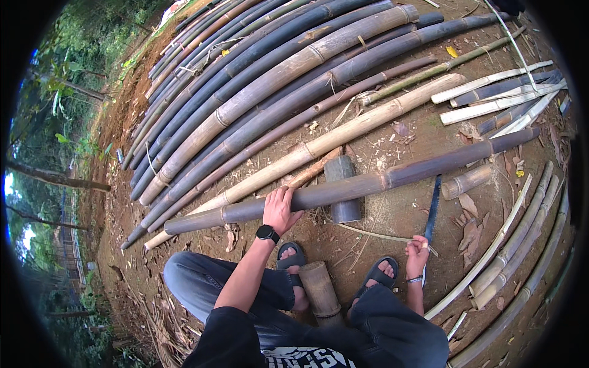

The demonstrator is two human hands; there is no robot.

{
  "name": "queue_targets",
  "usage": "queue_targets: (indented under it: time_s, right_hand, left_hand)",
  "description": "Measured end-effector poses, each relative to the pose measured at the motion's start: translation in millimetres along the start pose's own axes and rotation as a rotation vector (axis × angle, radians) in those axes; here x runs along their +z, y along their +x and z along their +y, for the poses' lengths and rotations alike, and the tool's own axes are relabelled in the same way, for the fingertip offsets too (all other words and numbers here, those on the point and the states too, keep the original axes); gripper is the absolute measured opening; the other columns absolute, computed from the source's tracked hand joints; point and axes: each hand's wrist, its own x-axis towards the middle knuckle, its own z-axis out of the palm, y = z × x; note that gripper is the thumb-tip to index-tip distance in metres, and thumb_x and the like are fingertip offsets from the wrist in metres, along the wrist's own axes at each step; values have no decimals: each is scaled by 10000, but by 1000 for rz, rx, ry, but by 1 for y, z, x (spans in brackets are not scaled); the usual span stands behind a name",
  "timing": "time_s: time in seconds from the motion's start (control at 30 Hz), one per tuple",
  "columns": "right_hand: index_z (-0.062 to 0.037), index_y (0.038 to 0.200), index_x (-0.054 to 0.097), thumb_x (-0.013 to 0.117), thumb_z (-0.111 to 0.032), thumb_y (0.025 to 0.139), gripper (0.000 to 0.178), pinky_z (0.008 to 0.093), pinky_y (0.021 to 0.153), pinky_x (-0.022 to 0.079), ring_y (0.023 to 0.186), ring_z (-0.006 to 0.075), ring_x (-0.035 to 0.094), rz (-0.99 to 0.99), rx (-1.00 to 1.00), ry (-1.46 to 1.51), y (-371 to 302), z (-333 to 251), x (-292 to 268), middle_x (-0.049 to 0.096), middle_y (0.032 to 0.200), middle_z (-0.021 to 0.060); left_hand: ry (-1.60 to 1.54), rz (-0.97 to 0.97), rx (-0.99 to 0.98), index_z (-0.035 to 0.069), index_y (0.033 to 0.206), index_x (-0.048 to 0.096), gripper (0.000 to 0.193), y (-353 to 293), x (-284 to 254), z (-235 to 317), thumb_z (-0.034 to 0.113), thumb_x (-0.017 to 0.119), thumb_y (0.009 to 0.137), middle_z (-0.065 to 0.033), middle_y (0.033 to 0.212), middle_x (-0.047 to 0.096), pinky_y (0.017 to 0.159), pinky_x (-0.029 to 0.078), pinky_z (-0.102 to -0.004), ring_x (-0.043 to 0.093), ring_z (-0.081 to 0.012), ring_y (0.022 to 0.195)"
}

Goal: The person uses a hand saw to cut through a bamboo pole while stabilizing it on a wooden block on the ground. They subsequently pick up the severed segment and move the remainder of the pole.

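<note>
My left hand [282, 208] presses on a long dark bamboo pole [350, 189], fingers spread over its top. The pole slants across in front of me, resting over a short dark bamboo block [345, 208]. My right hand [417, 253] is closed, low at the right, around what looks like the handle of a hand saw [434, 208]; the handle itself is mostly hidden. The saw's dark blade points away from me, its tip near the underside of the pole. A thin bamboo strip [374, 233] passes on the ground by my right hand.
Many bamboo poles [264, 92] lie side by side at the far left, with a pale pole [307, 150] nearest. Split strips [497, 101] are piled at far right. A cut bamboo piece [467, 181] and more lengths [515, 245] lie right. An upright bamboo stump [322, 291] stands between my feet.
</note>
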Motion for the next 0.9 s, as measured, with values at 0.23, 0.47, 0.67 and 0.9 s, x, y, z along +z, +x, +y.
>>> queue_targets:
  time_s: [0.23,0.47,0.67,0.9]
  right_hand:
    - [-53,1117,533,624,-48,921,216,207,592,440,700,69,553,42,18,-35,-15,19,-19,580,857,1]
    - [-49,1127,524,607,-23,921,224,215,599,436,698,68,540,-4,4,-30,-11,5,-6,581,844,3]
    - [-41,1129,527,609,-17,917,228,221,654,432,738,71,538,-83,-59,-115,-8,-6,10,587,851,11]
    - [-49,1132,532,616,-16,914,236,220,659,429,726,70,533,-96,-73,-151,-9,-9,21,589,850,16]
  left_hand:
    - [-45,-33,-69,56,1265,561,630,-12,-7,-17,265,804,722,-148,1260,567,1038,398,-446,522,-344,1198]
    - [-61,-20,-74,65,1249,588,607,-19,-11,-30,262,807,719,-134,1242,584,1015,419,-437,539,-331,1172]
    - [-78,-84,-150,74,1237,605,596,-26,-25,-51,274,811,714,-125,1238,590,999,433,-440,547,-329,1159]
    - [6,201,-100,20,1164,634,505,-30,-31,-58,280,797,763,-164,1151,633,974,475,-428,604,-323,1099]
